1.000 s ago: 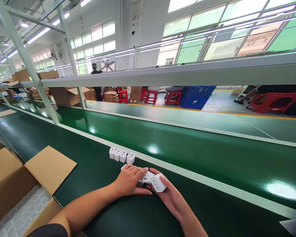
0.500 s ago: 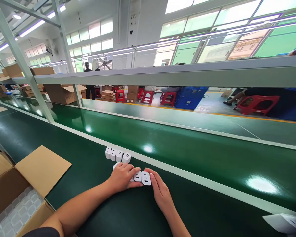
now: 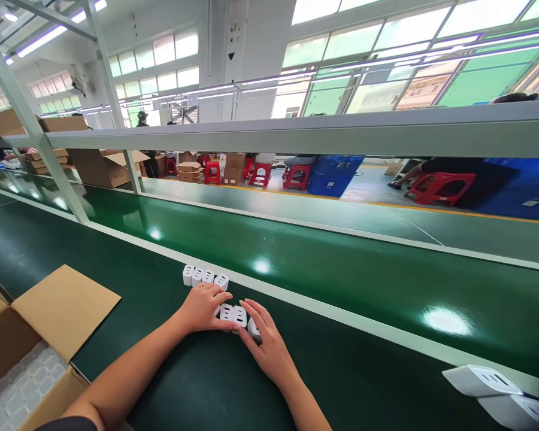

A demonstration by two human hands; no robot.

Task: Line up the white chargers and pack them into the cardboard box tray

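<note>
My left hand point(image 3: 205, 308) curls around the left end of a short row of white USB chargers point(image 3: 226, 312), its thumb along their near side. My right hand point(image 3: 269, 347) has thumb and fingertips at the near and far sides of the row's right-hand charger point(image 3: 239, 316). Another white charger point(image 3: 254, 329) sits beside the row, partly covered by my right hand. Just beyond my left hand, several white chargers point(image 3: 197, 275) stand upright in a line, slots facing up. My left fingers hide part of the nearer row.
An open cardboard box point(image 3: 67, 308) with clear plastic trays point(image 3: 31, 383) stands at the left. More white chargers point(image 3: 489, 380) lie at the lower right. A pale rail point(image 3: 323, 302) edges the dark green work surface point(image 3: 188, 383), with a glossy green belt point(image 3: 341, 257) beyond.
My right hand has moved in over the row's right end, and a charger now sits apart under it. The view has shifted right, bringing more chargers into sight at lower right.
</note>
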